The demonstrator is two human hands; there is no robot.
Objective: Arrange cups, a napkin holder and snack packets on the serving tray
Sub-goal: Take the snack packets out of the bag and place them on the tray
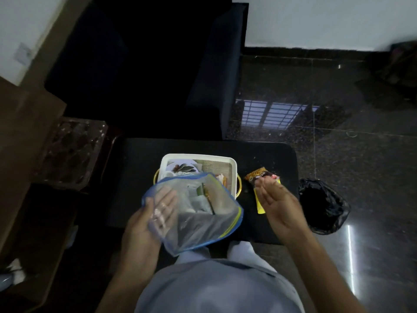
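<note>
Crinkly foil snack packets (pixel 261 177) lie just right of the serving tray (pixel 233 175), light and slippery I judge, under my open right hand (pixel 278 203); left hand (pixel 149 220) clutches a limp plastic bag (pixel 196 213).

- Serving tray (pixel 233 168): white, rectangular, gold handles at the sides, sitting just past my left hand (pixel 144 222) with its near half hidden behind the bag I'm holding.
- Snack packets: a brown one (pixel 259 176) lying flat right at my right hand's (pixel 277 204) fingertips, off the tray, and a yellow one (pixel 259 205) poking out from under that hand.
- Cups and napkin holder: can't make them out.
</note>
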